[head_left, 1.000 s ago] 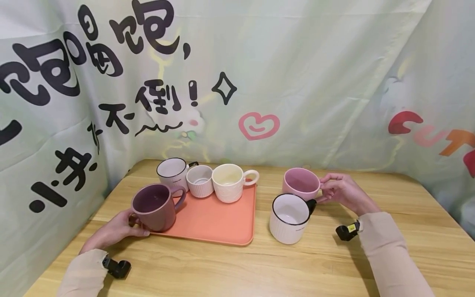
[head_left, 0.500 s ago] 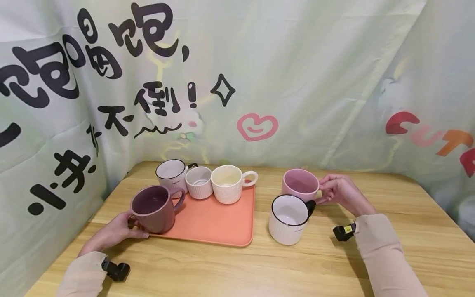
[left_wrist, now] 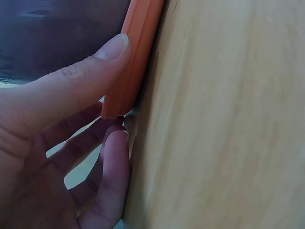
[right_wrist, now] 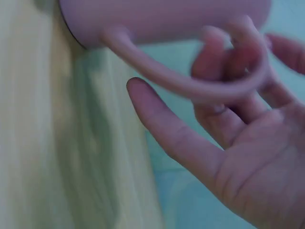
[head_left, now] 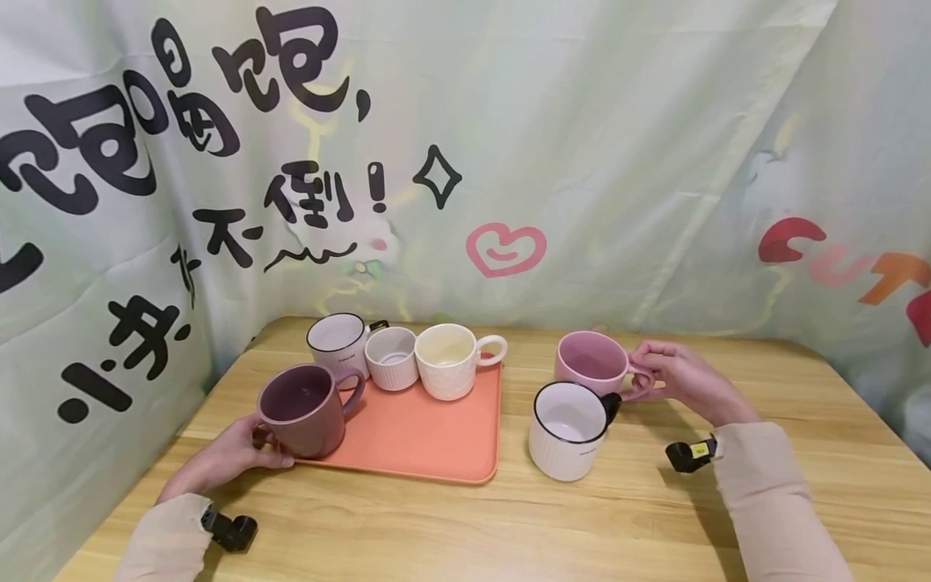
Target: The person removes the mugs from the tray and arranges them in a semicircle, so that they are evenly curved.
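Observation:
My left hand (head_left: pixel 229 453) pinches the front left corner of an orange tray (head_left: pixel 422 436). In the left wrist view the thumb lies on the tray's outer rim (left_wrist: pixel 138 52), with the other fingers behind the corner. A purple mug (head_left: pixel 309 412) stands on the tray right by this hand. To the right, a pink mug (head_left: pixel 589 364) stands on the table with my right hand (head_left: pixel 684 380) at its handle. Its fingers are loosely bent around the handle loop (right_wrist: pixel 190 88), and one straight digit is held apart from it.
A white, black-rimmed mug (head_left: pixel 563 453) stands before the pink one, overlapping it. At the tray's back are another black-rimmed mug (head_left: pixel 338 343), a small ribbed cup (head_left: pixel 393 368) and a cream mug (head_left: pixel 445 376), close together. A printed curtain (head_left: pixel 596 162) hangs behind the table.
My right hand has loosened and shifted slightly right, so more of the pink mug's handle shows. The left hand, tray and mugs have stayed in place; the view shifted a little.

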Motion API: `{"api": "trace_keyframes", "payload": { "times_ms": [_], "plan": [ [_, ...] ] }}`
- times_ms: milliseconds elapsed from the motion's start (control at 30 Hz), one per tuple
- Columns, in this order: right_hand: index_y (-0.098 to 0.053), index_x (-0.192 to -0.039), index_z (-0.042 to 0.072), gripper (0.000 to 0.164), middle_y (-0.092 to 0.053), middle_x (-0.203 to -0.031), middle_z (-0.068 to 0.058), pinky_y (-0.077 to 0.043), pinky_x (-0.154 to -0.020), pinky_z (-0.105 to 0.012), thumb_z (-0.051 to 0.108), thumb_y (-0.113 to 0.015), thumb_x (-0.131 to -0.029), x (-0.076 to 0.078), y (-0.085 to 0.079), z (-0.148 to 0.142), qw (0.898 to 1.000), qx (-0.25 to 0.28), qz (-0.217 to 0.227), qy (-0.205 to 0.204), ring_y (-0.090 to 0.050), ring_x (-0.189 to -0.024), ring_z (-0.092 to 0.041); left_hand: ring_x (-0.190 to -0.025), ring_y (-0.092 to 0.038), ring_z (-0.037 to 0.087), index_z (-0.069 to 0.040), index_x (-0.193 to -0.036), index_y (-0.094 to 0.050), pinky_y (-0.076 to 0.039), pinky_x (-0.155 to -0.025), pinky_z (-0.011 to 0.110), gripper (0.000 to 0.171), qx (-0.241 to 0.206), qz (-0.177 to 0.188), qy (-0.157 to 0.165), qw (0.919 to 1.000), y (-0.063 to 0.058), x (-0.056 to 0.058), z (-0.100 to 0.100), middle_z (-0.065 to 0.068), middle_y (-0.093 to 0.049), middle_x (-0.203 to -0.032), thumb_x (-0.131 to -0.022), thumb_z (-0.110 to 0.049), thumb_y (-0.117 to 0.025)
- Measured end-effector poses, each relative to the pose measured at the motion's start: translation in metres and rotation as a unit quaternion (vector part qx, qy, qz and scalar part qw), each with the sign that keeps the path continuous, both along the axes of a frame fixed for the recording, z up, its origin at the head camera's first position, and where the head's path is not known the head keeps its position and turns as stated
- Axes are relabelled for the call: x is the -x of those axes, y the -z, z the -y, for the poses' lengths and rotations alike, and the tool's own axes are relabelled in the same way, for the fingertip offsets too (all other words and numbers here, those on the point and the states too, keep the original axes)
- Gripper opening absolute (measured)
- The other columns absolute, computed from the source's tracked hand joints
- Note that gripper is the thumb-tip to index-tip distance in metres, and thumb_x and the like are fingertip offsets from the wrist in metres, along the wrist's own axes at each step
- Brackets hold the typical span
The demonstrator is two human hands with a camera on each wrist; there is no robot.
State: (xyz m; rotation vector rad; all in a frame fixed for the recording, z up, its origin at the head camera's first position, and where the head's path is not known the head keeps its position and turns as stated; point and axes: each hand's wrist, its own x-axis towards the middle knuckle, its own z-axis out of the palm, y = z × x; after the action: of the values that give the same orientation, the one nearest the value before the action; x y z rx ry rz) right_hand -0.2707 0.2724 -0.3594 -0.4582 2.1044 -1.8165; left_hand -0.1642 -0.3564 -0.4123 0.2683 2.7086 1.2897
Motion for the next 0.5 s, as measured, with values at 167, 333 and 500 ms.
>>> {"api": "trace_keyframes", "payload": {
  "times_ms": [167, 333, 500],
  "plan": [
    [-0.066, -0.109, 0.009, 0.022, -0.065, -0.101, 0.0, -0.056, -0.083, -0.034, 0.015, -0.044, -0.11, 0.001, -0.013, -0.009, 0.998, -0.045, -0.025, 0.031, -0.064, -0.094, -0.014, -0.09, -0.051, 0.023, 0.008, -0.116, -0.058, -0.043, -0.076, 0.031, 0.048, 0.002, 0.001, -0.003, 1.0, 0.001, -0.001, 0.001, 0.007, -0.056, -0.095, -0.08, -0.007, -0.086],
    [-0.064, -0.11, 0.01, 0.022, -0.068, -0.1, -0.001, -0.056, -0.083, -0.031, 0.019, -0.044, -0.11, 0.006, -0.029, -0.006, 0.996, -0.053, -0.029, 0.059, -0.066, -0.095, -0.013, -0.088, -0.051, 0.02, 0.006, -0.114, -0.059, -0.043, -0.076, 0.03, 0.045, 0.003, -0.001, 0.001, 1.0, 0.001, -0.001, 0.001, 0.006, -0.057, -0.094, -0.08, -0.007, -0.086],
    [-0.056, -0.119, 0.0, 0.027, -0.066, -0.103, 0.0, -0.055, -0.087, -0.032, 0.024, -0.046, -0.11, 0.008, -0.045, 0.005, 0.993, -0.083, -0.046, 0.066, -0.066, -0.099, -0.014, -0.087, -0.054, 0.018, 0.008, -0.116, -0.059, -0.044, -0.077, 0.029, 0.046, -0.003, -0.002, 0.006, 1.0, 0.002, 0.0, 0.0, 0.006, -0.06, -0.095, -0.08, -0.006, -0.085]
  ]
}}
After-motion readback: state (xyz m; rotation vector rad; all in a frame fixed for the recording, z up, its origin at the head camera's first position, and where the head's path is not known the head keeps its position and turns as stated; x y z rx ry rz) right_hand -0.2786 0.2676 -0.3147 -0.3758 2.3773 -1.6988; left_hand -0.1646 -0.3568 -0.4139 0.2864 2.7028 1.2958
